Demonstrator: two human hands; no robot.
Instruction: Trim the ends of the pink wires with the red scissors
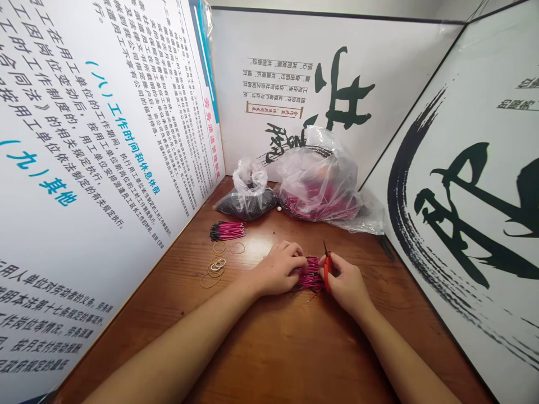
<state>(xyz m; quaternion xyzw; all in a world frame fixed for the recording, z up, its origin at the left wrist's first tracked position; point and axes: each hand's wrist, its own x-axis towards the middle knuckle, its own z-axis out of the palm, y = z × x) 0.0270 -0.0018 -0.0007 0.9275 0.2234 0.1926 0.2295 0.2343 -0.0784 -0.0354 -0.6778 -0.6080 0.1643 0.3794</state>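
Observation:
A bunch of thin pink and black pieces (310, 273) lies on the wooden table between my hands. My left hand (283, 268) rests at the left end of this bunch, its fingers curled down against the pieces. At the right end, my right hand (344, 282) is closed around orange-handled scissors (327, 270), whose dark tips point up and away from me. One or two loose pieces stick out at the near side of the bunch. Exactly what the left fingertips pinch is partly hidden.
A second pink and black bundle (228, 231) lies at left, with several rubber bands (217, 265) nearer me. Behind stand a clear bag of dark pieces (248, 202) and a larger bag of pink pieces (322, 188). Printed white panels (269, 50) enclose the table (269, 348).

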